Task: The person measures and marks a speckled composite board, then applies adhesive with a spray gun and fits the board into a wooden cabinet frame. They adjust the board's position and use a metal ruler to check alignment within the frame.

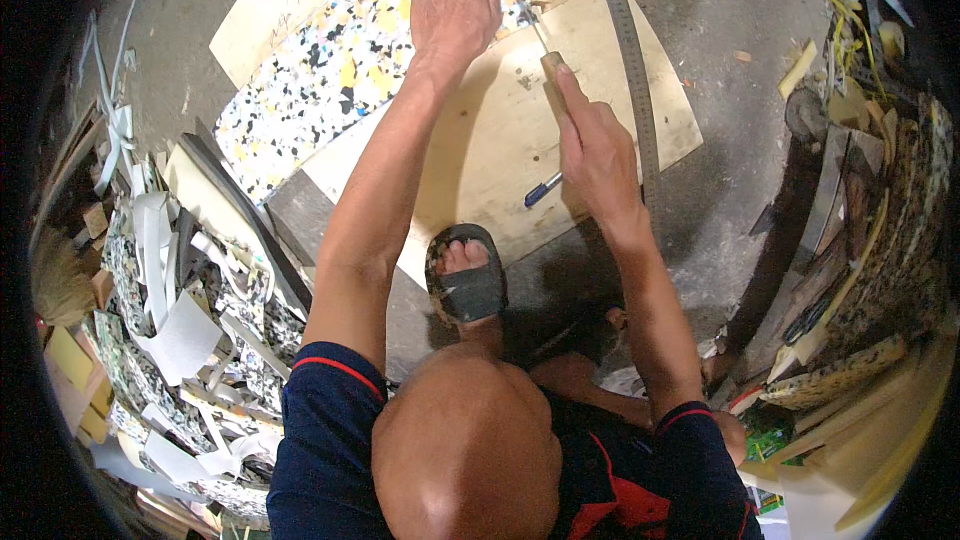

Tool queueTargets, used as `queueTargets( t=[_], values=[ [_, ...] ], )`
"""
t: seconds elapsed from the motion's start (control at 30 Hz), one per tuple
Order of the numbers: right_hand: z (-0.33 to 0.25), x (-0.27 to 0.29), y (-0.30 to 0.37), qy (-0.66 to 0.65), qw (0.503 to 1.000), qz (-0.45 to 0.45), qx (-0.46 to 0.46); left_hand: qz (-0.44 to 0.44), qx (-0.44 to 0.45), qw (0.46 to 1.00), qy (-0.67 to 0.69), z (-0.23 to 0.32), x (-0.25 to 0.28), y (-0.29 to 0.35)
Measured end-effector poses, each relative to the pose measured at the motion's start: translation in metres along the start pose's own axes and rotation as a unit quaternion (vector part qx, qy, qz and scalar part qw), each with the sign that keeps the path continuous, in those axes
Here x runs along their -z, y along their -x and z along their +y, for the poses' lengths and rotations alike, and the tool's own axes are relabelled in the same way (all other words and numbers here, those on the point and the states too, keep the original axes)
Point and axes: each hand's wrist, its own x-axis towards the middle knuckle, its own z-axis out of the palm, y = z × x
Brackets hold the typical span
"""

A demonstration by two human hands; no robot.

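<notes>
My left hand (456, 8) lies flat with fingers stretched on a speckled foam sheet (340, 70) of white, black and yellow bits. My right hand (597, 145) is closed around the wooden handle of a thin-bladed knife (552, 62), index finger laid along the handle. The blade points away from me, at the right end of the foam, beside a dark blue edge or line. Under the foam is a plywood board (480, 160). A blue pen (543, 189) rests on the board just left of my right hand. A long metal ruler (634, 70) passes right of the knife.
My sandalled foot (466, 270) is on the board's near edge. Foam scraps and white strips (190, 330) are heaped at the left. More offcuts and stacked sheets (860, 270) line the right side. A straw-like broom (62, 275) is at the far left.
</notes>
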Motion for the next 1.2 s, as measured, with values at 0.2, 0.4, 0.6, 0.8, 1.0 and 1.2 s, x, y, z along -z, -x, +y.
queueTargets(
  t=[0.2,0.4,0.6,0.8,1.0,1.2],
  values=[
    [-0.013,-0.006,-0.048,0.008,1.000,0.002,-0.015,0.045,-0.034,0.998,-0.022,-0.005,-0.008,0.001],
    [-0.013,0.006,-0.018,0.021,0.999,-0.022,-0.029,0.035,-0.016,0.999,-0.006,-0.003,-0.008,0.000],
    [-0.012,0.012,-0.004,0.004,1.000,-0.015,-0.022,0.058,-0.034,0.998,0.001,-0.005,-0.011,0.001],
    [-0.010,-0.007,-0.043,0.025,1.000,0.015,-0.010,0.028,-0.018,0.999,0.007,-0.003,-0.005,0.000],
    [-0.004,0.008,0.000,0.009,0.998,-0.035,-0.047,0.042,-0.032,0.999,0.012,-0.004,-0.006,0.001],
    [-0.004,0.007,0.006,-0.016,0.999,-0.007,-0.033,0.050,-0.037,0.998,0.021,-0.003,-0.004,0.000]
  ],
)
